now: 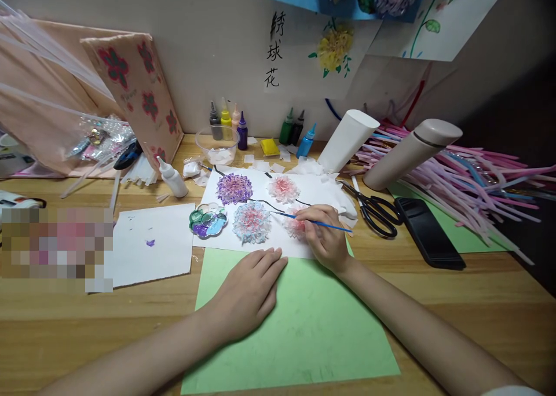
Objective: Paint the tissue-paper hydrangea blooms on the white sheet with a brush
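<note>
My right hand (325, 234) grips a thin blue paintbrush (324, 224), its tip on or just above a dark painted line on the white paper (217, 242). Flat on the green sheet (304, 326) and the paper's lower edge lies my left hand (249, 289), fingers stretched out and holding nothing. Fluffy flowers sit on the paper: a purple one (234, 189), a pink one (283, 189), a blue-and-pink one (252, 222), and another pink one (295, 227) partly hidden behind my right hand. A flower-shaped palette (208, 220) with green, purple and blue paint rests at the paper's left edge.
Black scissors (377, 211) and a phone (430, 232) lie to the right, near a tilted-looking tumbler (412, 153) and pipe cleaners (460, 182). Behind stand paint bottles (242, 131), a clear bowl (217, 147) and a white cylinder (347, 141). A white glue bottle (172, 178) is left.
</note>
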A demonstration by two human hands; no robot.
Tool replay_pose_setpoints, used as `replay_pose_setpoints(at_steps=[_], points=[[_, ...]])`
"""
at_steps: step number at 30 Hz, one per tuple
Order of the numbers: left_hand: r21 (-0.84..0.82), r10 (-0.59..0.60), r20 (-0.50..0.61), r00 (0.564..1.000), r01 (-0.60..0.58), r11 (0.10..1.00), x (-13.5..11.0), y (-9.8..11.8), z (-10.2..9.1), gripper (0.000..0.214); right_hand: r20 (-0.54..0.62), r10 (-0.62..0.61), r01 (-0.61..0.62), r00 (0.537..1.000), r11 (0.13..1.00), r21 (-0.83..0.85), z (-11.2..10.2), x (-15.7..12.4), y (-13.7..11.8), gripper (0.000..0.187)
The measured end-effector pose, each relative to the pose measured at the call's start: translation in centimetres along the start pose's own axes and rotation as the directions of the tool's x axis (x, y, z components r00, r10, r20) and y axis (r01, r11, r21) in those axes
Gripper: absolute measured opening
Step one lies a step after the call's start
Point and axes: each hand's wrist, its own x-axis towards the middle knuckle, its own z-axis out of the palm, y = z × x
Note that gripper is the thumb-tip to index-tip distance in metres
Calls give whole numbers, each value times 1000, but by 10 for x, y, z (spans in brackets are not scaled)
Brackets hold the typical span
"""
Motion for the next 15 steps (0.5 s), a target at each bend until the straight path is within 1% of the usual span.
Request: replay_pose_setpoints(at_steps=[4, 9, 13, 15], points=[[8, 1, 2, 1000, -1, 1000, -1, 1, -1, 43, -34, -21, 21, 999, 1000, 13, -1, 0, -1, 19], [18, 11, 1, 1000, -11, 1000, -1, 1, -1, 44, -6, -25, 25, 1000, 1000, 3, -2, 0, -2, 19], [17, 10, 8, 1000, -11, 1000, -1, 0, 0, 44, -46, -35, 35, 998, 999, 10, -1, 0, -2, 18], [15, 5, 15, 1000, -5, 1000, -1, 0, -1, 44, -31, -45, 45, 998, 999, 2, -1, 1, -2, 18]])
